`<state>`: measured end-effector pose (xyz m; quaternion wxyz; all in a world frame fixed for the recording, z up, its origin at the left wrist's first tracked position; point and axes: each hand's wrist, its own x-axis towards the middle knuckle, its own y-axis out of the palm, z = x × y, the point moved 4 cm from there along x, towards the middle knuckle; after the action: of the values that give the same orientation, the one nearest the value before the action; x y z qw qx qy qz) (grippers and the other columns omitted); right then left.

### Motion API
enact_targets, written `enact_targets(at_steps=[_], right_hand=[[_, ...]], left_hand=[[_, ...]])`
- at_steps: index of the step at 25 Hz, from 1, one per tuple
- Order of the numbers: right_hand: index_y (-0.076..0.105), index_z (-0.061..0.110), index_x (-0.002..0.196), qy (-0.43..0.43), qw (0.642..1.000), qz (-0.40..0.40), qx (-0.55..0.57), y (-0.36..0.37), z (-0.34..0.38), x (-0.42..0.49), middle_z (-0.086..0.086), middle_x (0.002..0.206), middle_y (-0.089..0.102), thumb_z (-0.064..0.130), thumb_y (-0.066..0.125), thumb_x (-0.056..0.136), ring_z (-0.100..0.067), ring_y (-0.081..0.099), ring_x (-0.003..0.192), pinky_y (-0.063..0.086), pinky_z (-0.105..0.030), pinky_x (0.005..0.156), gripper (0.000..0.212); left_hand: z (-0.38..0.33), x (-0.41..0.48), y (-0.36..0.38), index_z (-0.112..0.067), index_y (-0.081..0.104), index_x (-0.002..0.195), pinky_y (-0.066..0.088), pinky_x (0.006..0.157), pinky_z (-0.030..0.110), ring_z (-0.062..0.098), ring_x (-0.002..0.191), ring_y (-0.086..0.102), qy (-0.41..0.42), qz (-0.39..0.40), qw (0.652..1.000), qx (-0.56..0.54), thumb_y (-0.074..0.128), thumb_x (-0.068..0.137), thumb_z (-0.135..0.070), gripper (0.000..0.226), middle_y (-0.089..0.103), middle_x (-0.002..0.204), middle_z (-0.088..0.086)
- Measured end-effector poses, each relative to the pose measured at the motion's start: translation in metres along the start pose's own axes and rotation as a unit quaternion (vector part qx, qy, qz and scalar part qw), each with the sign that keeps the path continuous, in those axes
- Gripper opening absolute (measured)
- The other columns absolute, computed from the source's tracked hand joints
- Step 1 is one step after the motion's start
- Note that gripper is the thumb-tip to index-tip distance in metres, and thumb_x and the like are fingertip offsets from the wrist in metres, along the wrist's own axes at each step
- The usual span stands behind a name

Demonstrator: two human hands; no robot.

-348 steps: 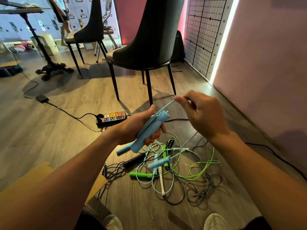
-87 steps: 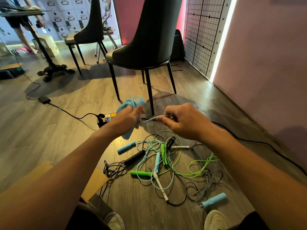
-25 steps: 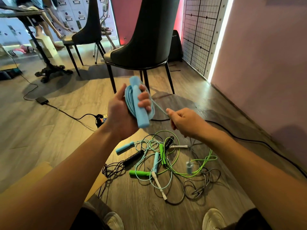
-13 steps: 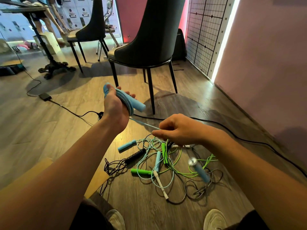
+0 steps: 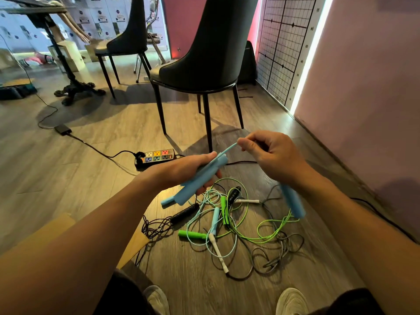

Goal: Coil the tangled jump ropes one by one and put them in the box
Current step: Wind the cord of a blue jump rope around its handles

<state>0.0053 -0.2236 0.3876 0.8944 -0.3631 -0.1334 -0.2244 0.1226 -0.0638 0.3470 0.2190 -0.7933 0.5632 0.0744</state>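
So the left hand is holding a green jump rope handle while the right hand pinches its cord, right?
No. The head view shows the left hand holding a light blue jump rope handle, not green; the right hand does pinch its cord.

Bare forearms (image 5: 91,235), dark fabric (image 5: 122,294) over the knees, pale off-white sneakers (image 5: 292,301).

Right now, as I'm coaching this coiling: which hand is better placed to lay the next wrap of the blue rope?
Right, probably. The right hand pinches the free blue cord, its loose handle dangling below; the left hand is full, gripping the wound handle.
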Motion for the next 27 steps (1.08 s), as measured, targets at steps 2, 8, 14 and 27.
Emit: enact_targets(at_steps=[2, 8, 14, 27], right_hand=[[0.069, 0.018, 0.083, 0.012, 1.0, -0.015, -0.013, -0.004, -0.003, 0.001, 0.006, 0.056, 0.046, 0.041, 0.06, 0.095, -0.004, 0.039, 0.049, 0.032, -0.013, 0.047, 0.028], [0.063, 0.006, 0.072, 0.054, 0.997, 0.014, -0.044, 0.009, -0.006, 0.003, -0.001, 0.062, 0.063, 0.062, 0.04, 0.092, -0.008, 0.058, 0.058, 0.046, -0.028, 0.059, 0.064], [0.055, 0.009, 0.104, 0.105, 0.969, 0.144, 0.169, 0.035, 0.003, -0.002, -0.008, 0.074, 0.07, 0.022, 0.04, 0.107, -0.022, 0.07, 0.066, 0.059, -0.044, 0.073, 0.02], [0.059, 0.016, 0.122, 0.006, 0.954, 0.25, 0.164, 0.041, 0.019, -0.009, -0.005, 0.121, 0.063, -0.018, 0.059, 0.081, -0.021, 0.071, 0.094, 0.06, -0.033, 0.078, 0.053]], left_hand=[[-0.008, -0.002, 0.006, -0.002, 0.056, 0.102, 0.045, 0.057, 0.031, 0.018, 0.057, 0.049, 0.011, 0.032, 0.999, -0.034, 0.025, 0.101, -0.059, 0.065, 0.053, 0.068, 0.005], [-0.026, -0.01, 0.018, -0.008, 0.056, 0.087, 0.036, 0.046, 0.024, 0.012, 0.045, 0.044, 0.073, 0.18, 0.925, -0.327, 0.026, 0.093, -0.07, 0.069, 0.048, 0.062, 0.003], [-0.035, -0.005, 0.01, -0.013, 0.055, 0.081, 0.035, 0.05, 0.023, 0.008, 0.043, 0.045, 0.162, 0.144, 0.854, -0.474, 0.026, 0.094, -0.068, 0.063, 0.047, 0.06, -0.002], [-0.03, -0.012, -0.016, -0.02, 0.053, 0.077, 0.038, 0.048, 0.014, 0.003, 0.042, 0.044, 0.21, 0.031, 0.796, -0.567, 0.047, 0.097, -0.047, 0.035, 0.045, 0.054, -0.01]])
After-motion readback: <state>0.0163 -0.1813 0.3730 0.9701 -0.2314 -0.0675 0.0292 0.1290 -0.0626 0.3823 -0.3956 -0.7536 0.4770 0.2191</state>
